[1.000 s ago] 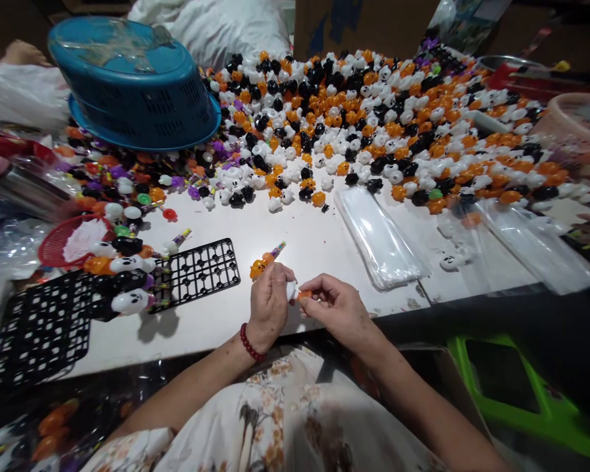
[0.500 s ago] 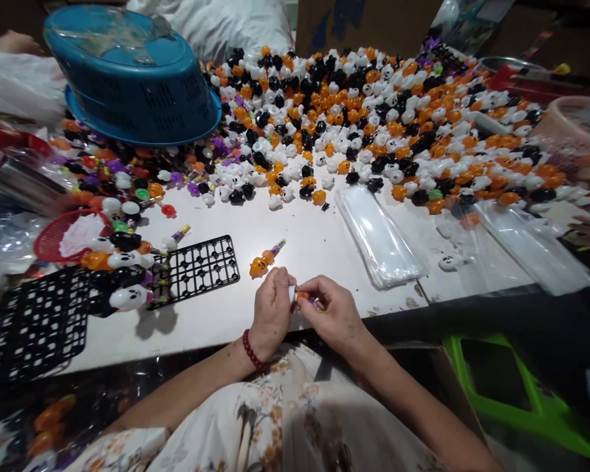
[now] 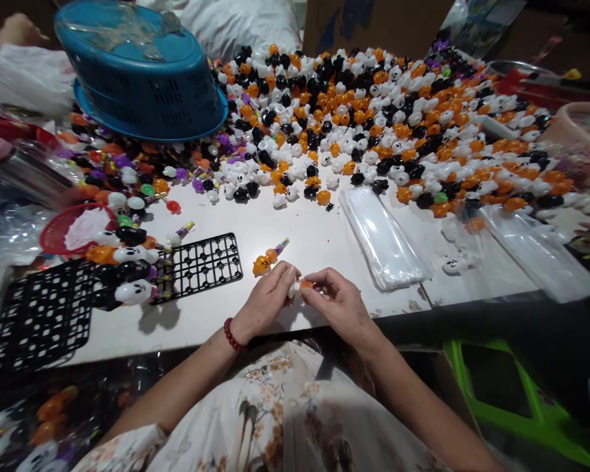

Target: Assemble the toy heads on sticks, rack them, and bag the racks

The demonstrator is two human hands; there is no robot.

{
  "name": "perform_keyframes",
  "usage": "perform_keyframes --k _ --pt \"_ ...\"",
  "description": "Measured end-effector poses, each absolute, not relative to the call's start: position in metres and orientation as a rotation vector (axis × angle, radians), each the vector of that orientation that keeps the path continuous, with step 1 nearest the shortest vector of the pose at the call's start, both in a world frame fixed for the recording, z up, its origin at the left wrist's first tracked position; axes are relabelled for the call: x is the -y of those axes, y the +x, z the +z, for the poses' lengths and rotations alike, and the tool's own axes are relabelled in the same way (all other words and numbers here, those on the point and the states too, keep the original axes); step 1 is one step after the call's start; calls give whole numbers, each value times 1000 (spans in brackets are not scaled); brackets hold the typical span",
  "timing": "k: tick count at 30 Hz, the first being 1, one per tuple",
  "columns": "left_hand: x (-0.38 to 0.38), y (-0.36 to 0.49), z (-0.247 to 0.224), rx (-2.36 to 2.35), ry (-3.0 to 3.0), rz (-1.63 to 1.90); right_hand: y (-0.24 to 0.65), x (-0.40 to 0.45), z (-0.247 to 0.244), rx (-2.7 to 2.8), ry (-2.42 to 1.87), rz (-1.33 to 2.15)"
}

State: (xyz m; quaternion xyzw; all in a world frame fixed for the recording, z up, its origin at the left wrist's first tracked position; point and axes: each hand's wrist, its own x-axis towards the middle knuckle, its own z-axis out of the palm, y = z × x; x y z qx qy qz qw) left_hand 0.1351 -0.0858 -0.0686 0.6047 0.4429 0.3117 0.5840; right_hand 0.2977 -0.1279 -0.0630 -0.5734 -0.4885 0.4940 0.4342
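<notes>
My left hand (image 3: 270, 293) is closed round a small white piece (image 3: 294, 288), mostly hidden by the fingers. Thumb and fingers of my right hand (image 3: 335, 303) pinch a small orange piece (image 3: 306, 285), which meets the white one between the hands. Just beyond my left hand, an orange pumpkin figure (image 3: 262, 265) with a colourful tube lies on the white table (image 3: 305, 226). To the left, a black grid rack (image 3: 204, 265) has several white, black and orange figures (image 3: 134, 292) at its left end.
Behind is a large heap of figures (image 3: 344, 98), with an upturned blue basket (image 3: 142, 85) at its left. Clear plastic bags (image 3: 383, 239) lie to the right. A red basket (image 3: 52, 229) and another black grid (image 3: 39, 314) are at the left. A green stool (image 3: 531, 406) stands below right.
The view has shifted slightly. My left hand has opened up a little from its upright fist and tilted over the white piece, and the orange piece in my right fingers shows more clearly.
</notes>
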Motion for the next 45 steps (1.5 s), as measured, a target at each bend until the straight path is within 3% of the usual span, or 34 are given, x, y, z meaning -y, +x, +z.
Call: perform_keyframes --k 10,19,24,36,45 --pt "93 146 -82 -1363 1640 997 293 134 -67 1494 -1402 900" --pt "85 136 -85 -1256 1909 882 294 136 -70 1487 -1409 920" --pt "84 135 -88 -1133 1845 876 292 137 -70 1439 -1442 994" --pt "96 148 -88 -1321 1599 974 291 135 -60 1420 -1472 950" --pt "104 154 -89 -1366 1683 1022 287 136 -69 1595 -1426 685"
